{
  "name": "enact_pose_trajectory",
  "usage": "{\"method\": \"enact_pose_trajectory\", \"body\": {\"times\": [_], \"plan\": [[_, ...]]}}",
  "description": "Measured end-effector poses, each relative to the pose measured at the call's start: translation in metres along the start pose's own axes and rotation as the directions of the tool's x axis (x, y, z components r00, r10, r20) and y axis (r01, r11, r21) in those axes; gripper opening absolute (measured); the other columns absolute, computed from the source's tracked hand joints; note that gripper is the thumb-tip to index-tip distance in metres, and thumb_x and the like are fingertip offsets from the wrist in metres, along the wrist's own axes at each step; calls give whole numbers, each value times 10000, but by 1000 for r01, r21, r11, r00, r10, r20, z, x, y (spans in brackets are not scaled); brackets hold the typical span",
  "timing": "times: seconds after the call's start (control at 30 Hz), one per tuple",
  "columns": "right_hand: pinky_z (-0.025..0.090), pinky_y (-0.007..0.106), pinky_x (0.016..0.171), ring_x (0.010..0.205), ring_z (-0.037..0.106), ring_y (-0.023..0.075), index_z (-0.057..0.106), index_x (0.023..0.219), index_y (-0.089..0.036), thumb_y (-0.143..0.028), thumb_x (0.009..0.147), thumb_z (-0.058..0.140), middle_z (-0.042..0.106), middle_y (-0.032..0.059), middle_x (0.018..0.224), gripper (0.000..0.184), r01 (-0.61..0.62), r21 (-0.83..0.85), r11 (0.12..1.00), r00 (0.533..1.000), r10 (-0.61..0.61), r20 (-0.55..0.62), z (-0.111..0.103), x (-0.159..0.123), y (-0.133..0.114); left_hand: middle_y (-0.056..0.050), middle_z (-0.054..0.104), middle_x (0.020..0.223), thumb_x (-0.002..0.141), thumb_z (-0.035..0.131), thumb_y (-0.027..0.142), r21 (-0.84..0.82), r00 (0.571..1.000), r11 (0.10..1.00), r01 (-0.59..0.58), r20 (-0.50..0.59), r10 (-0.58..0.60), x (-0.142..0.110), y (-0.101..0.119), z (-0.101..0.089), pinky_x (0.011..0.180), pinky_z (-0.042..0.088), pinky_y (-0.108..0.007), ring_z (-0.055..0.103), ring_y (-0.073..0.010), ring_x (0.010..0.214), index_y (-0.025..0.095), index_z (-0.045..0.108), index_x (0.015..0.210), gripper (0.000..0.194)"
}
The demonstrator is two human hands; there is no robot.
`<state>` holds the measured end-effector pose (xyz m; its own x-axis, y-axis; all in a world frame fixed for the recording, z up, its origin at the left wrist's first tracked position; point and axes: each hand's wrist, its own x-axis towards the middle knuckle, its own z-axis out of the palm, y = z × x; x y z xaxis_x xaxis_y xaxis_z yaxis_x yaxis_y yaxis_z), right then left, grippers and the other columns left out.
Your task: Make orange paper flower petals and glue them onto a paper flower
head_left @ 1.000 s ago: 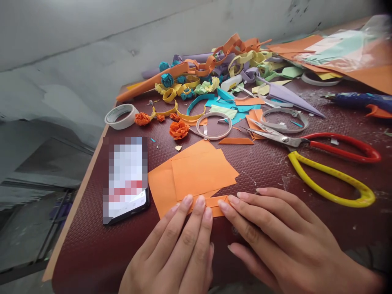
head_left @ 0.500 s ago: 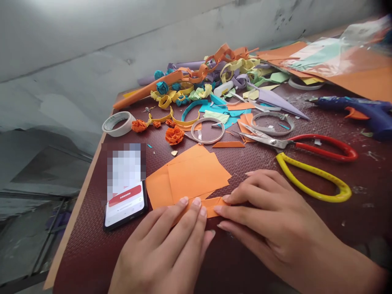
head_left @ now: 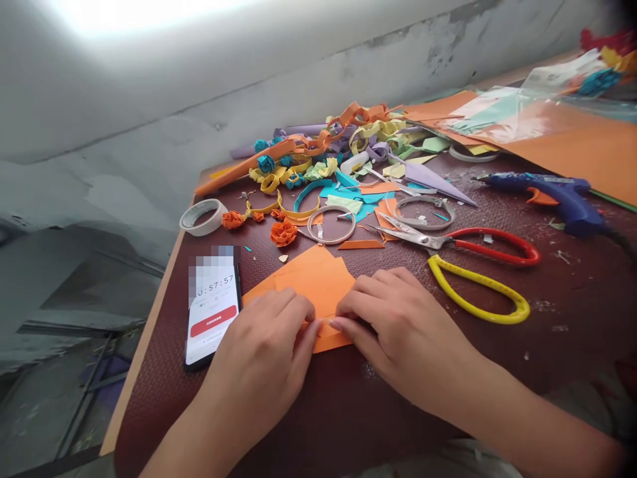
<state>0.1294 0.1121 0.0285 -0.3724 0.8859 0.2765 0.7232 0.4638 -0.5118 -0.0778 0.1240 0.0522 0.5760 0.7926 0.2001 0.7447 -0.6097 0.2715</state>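
Both hands meet over a folded piece of orange paper point(head_left: 331, 342) near the front of the table. My left hand point(head_left: 271, 338) has its fingers curled, the thumb pressed near the fold. Opposite it, my right hand point(head_left: 393, 325) pinches the same paper between thumb and fingers. Just beyond lie flat orange paper squares point(head_left: 313, 272), partly covered by the hands. A phone point(head_left: 213, 318) showing a timer rests left of my left hand. Scissors point(head_left: 448, 249) with one red and one yellow handle lie past my right hand, blades parted.
Behind are a tape roll point(head_left: 202, 218), an orange paper flower point(head_left: 283, 234), a white ring point(head_left: 331, 224) and a heap of paper chains point(head_left: 343, 126). A blue glue gun point(head_left: 557, 196) lies right, before large orange sheets point(head_left: 587, 143). The table's left edge point(head_left: 149, 332) drops to the floor.
The fingers, earlier laid out along a narrow folded orange strip, are now curled in with thumbs close together. More of the folded paper shows below the thumbs. The view has shifted slightly.
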Motion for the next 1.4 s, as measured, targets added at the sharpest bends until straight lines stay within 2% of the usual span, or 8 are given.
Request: {"method": "enact_pose_trajectory", "body": {"times": [0.17, 0.37, 0.57, 0.7, 0.93, 1.13, 1.23, 1.4], "plan": [[351, 381, 798, 841, 557, 214, 744, 911, -234, -293, 964, 703, 705, 5, 897, 89, 90, 91, 992, 996, -88, -23, -5, -8, 7, -22, 679, 924, 977, 582, 131, -130, 992, 984, -120, 11, 122, -10, 0, -10, 720, 439, -334, 569, -187, 819, 193, 630, 985, 79], [367, 375, 793, 833, 571, 199, 727, 894, -241, -183, 961, 690, 713, -16, 891, 97, 51, 121, 991, 999, -48, -22, -4, -8, 7, -33, 708, 875, 945, 602, 66, 14, 958, 959, -285, -36, 285, -12, 2, -5, 687, 444, -345, 569, -191, 767, 167, 661, 994, 126], [420, 389, 824, 890, 585, 214, 723, 920, -273, -247, 950, 716, 702, -9, 946, 40, 62, 183, 981, 998, -64, 9, -10, -14, 6, -47, 680, 828, 987, 534, 117, 55, 980, 979, -197, -24, 198, -15, 9, -4, 654, 482, -343, 585, -195, 734, 176, 647, 814, 215], [495, 382, 813, 927, 628, 235, 700, 886, -281, -166, 855, 793, 716, -8, 963, 152, 68, 183, 981, 997, -60, -49, -3, -19, 3, -40, 721, 839, 961, 579, 85, -62, 976, 989, -131, -183, 118, -22, 12, 4, 688, 535, -326, 630, -173, 752, 176, 636, 835, 166], [638, 258, 747, 886, 770, 184, 681, 921, -253, -138, 939, 664, 796, 12, 988, 118, 209, 353, 912, 974, -161, -159, -3, -19, 3, -106, 798, 1030, 922, 674, 55, -125, 858, 964, -235, -493, 145, -37, 23, 9, 816, 634, -257, 780, -178, 924, 134, 671, 999, 111], [624, 238, 667, 802, 775, 171, 698, 825, -245, -95, 878, 739, 798, 27, 985, 164, 364, 201, 910, 870, -255, -422, -57, -7, 26, -72, 782, 1157, 874, 764, 100, -527, 863, 806, -270, -504, -41, 16, 39, -10, 1000, 619, -339, 744, -204, 1111, 199, 713, 998, 167], [624, 294, 741, 830, 759, 175, 728, 826, -243, -82, 870, 752, 790, 31, 973, 169, 441, 136, 887, 813, -331, -479, -82, 15, 42, -42, 807, 935, 878, 757, 125, -634, 908, 751, -181, -401, -119, 57, 40, -13, 809, 661, -329, 772, -196, 889, 195, 751, 912, 79], [609, 359, 820, 901, 743, 191, 750, 836, -198, -247, 892, 776, 778, 76, 963, 79, 402, 330, 854, 879, -259, -401, -98, 64, 76, -45, 778, 849, 851, 788, 208, -736, 879, 643, -211, -431, -204, 109, 29, -5, 736, 634, -312, 735, -171, 802, 175, 744, 794, 79]]}}
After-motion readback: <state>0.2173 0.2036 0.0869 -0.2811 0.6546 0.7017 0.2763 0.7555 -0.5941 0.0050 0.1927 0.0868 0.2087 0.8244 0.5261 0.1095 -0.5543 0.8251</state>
